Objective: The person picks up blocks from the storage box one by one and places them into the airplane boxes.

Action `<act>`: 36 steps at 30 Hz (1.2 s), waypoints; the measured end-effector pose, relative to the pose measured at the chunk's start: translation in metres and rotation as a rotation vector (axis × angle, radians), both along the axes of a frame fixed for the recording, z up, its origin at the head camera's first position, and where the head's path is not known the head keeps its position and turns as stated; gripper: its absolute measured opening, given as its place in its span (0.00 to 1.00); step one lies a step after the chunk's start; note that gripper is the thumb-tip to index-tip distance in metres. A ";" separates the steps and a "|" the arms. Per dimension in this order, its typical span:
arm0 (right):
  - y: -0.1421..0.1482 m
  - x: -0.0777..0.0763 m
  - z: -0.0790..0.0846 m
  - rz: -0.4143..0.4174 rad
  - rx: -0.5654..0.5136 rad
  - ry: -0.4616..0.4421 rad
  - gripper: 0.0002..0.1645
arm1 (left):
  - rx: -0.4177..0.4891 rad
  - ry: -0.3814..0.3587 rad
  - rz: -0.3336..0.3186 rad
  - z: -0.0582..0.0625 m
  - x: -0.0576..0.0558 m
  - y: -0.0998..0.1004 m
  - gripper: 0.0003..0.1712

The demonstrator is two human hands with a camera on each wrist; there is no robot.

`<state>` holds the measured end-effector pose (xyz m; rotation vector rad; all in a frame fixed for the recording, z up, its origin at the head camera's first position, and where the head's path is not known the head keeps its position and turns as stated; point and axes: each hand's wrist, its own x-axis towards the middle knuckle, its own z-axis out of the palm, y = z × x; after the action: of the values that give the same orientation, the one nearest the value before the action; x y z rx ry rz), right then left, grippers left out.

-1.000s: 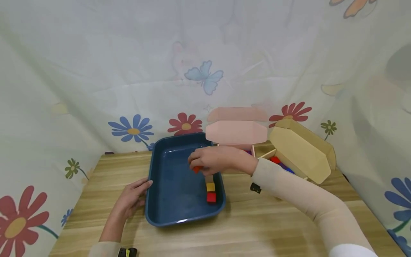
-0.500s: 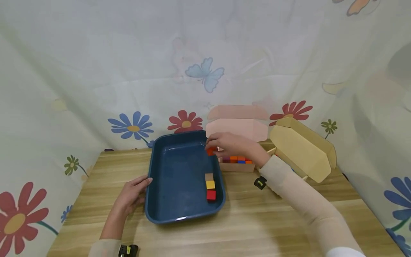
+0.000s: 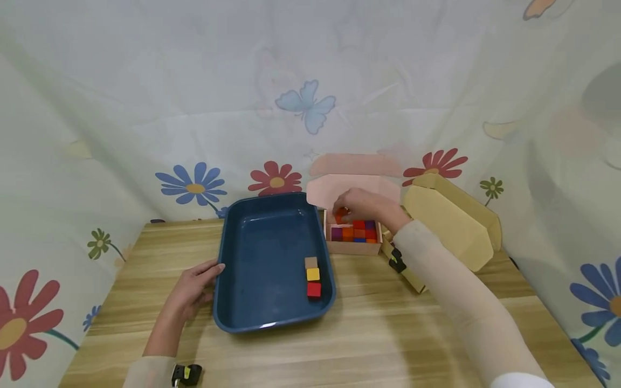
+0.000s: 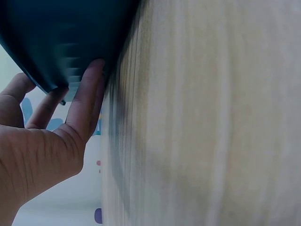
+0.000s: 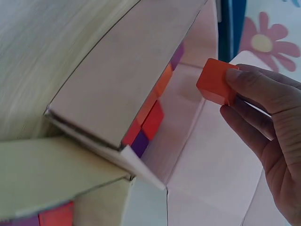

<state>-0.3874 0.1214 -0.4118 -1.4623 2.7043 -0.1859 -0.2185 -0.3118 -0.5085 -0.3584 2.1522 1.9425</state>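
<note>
My right hand [image 3: 361,203] pinches an orange cube [image 5: 212,81] between thumb and fingers, at the left end of the open pink box [image 3: 351,247]. Several red, orange, purple and blue cubes lie in that box. The right wrist view shows the orange cube raised above the box's inside. My left hand [image 3: 194,285] rests against the left side of the blue tray [image 3: 271,326]; in the left wrist view its fingers [image 4: 82,101] touch the outer wall, fairly straight. Inside the tray, a beige cube [image 3: 311,262], a yellow cube [image 3: 312,274] and a red cube [image 3: 314,290] form a column near the right wall.
A yellow cardboard box [image 3: 448,221] with its lid open stands right of the pink box, partly hidden by the right sleeve. The pink lid [image 3: 322,191] stands up behind its box. A patterned cloth [image 3: 233,129] hangs behind the wooden table [image 3: 373,334].
My right hand has carried the orange cube from over the tray rightward to the pink box. My left hand has stayed at the tray's left side, and the cube column has not moved.
</note>
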 end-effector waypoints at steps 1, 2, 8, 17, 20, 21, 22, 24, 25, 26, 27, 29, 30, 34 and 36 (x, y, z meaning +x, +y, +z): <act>0.000 -0.001 0.000 -0.014 0.015 -0.006 0.11 | 0.005 -0.002 0.006 0.000 0.000 -0.001 0.45; 0.000 -0.002 0.000 -0.027 0.028 -0.011 0.12 | 0.007 -0.003 0.004 0.000 0.000 -0.001 0.45; -0.002 -0.007 0.002 -0.091 0.067 -0.024 0.08 | 0.007 0.005 -0.018 0.001 -0.002 -0.002 0.45; -0.009 -0.009 -0.007 -0.078 0.164 -0.052 0.09 | 0.019 -0.006 -0.015 0.001 -0.002 -0.001 0.43; -0.012 -0.010 -0.010 -0.051 0.209 -0.012 0.09 | 0.031 -0.009 -0.010 0.000 -0.001 0.000 0.44; -0.013 -0.010 -0.010 -0.038 0.226 0.006 0.08 | 0.033 -0.008 -0.011 0.000 -0.001 0.000 0.44; -0.014 -0.010 -0.011 -0.026 0.243 0.024 0.08 | 0.034 -0.006 -0.013 -0.001 -0.001 0.000 0.44; -0.016 -0.010 -0.012 -0.002 0.274 0.055 0.06 | 0.037 -0.006 -0.015 -0.001 0.000 0.000 0.44; -0.016 -0.010 -0.012 0.008 0.292 0.070 0.05 | 0.037 -0.006 -0.015 -0.001 0.001 0.000 0.44; -0.016 -0.009 -0.013 0.018 0.310 0.085 0.04 | 0.038 -0.007 -0.017 -0.001 0.002 0.000 0.45; -0.016 -0.009 -0.014 0.027 0.326 0.096 0.03 | 0.037 -0.007 -0.021 -0.001 0.002 0.000 0.45; -0.015 -0.008 -0.016 0.038 0.351 0.109 0.02 | 0.034 -0.009 -0.024 -0.001 0.003 0.000 0.45; -0.015 -0.008 -0.017 0.042 0.358 0.114 0.02 | 0.030 -0.010 -0.023 -0.001 0.004 0.000 0.45; -0.012 -0.007 -0.019 0.045 0.382 0.135 0.03 | 0.006 -0.012 -0.019 0.001 0.002 0.000 0.45; -0.011 -0.007 -0.019 0.049 0.393 0.155 0.04 | -0.004 -0.005 -0.020 0.002 0.001 0.000 0.46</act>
<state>-0.3939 0.1108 -0.4313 -1.4670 2.6101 0.4534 -0.2177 -0.3116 -0.5065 -0.3413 2.1489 1.9243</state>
